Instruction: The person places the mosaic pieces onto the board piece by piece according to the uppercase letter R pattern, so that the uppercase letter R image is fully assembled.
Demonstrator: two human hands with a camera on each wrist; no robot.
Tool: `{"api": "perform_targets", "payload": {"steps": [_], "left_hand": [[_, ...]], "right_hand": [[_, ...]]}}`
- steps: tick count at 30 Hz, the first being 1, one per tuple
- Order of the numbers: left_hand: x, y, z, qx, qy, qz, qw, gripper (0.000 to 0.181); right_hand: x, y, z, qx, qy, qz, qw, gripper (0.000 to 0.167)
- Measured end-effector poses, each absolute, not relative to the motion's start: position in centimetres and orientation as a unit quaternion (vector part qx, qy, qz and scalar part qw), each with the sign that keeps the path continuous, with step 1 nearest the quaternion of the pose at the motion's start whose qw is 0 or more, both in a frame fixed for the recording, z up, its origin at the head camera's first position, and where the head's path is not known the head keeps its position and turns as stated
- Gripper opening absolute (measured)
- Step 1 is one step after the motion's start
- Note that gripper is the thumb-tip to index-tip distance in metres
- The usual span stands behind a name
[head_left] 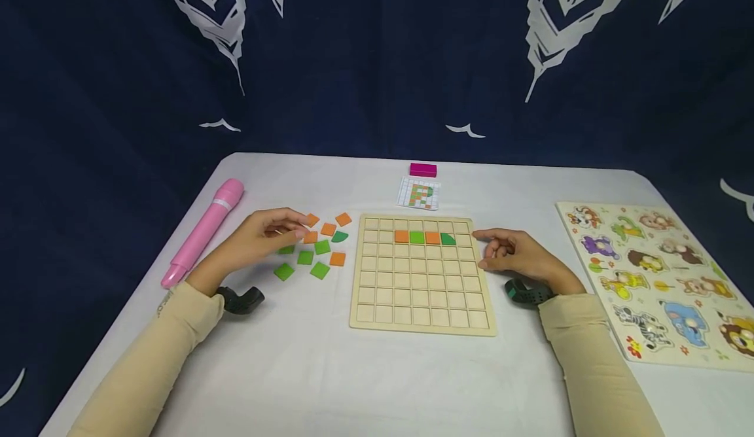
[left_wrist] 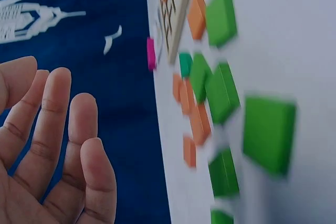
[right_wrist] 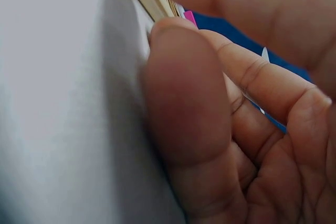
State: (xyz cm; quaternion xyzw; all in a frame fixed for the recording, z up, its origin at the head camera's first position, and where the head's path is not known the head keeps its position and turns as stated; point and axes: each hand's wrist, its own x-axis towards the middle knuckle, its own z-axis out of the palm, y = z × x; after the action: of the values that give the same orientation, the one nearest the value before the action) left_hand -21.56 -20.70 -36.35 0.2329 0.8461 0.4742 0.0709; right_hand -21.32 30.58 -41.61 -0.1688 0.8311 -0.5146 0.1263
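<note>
Holds the left hand loosely bent, grasping nothing visible, at the nearest orange tiles; hard to tell whether touching. Rests the right hand, index finger and thumb extended, against the right edge of the grid board, without clasping it. Around the left fingertips, loosely strewn beside the board: more orange tiles, green tiles and a dark green rounded piece. On the board: four set pieces in one row. Beyond: a pattern card. Could scatter neighbouring tiles by pinching low in that crowded cluster; could slide the board and jolt the row by pushing too hard with the right fingers.
</note>
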Motion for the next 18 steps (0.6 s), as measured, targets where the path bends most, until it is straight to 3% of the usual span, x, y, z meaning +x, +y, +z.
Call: {"api": "perform_targets", "payload": {"steps": [9,18], "left_hand": [[-21.0,-23.0,-36.2,0.220,0.850,0.475,0.061,0.030],[-21.1,-23.4,-36.8,0.220,0.855,0.462,0.088,0.031]], "right_hand": [[-21.4,30.9,-41.7,-0.162,0.837,-0.508,0.125,0.062],[-21.5,30.8,-41.8,-0.164,0.831,-0.516,0.127,0.062]]}}
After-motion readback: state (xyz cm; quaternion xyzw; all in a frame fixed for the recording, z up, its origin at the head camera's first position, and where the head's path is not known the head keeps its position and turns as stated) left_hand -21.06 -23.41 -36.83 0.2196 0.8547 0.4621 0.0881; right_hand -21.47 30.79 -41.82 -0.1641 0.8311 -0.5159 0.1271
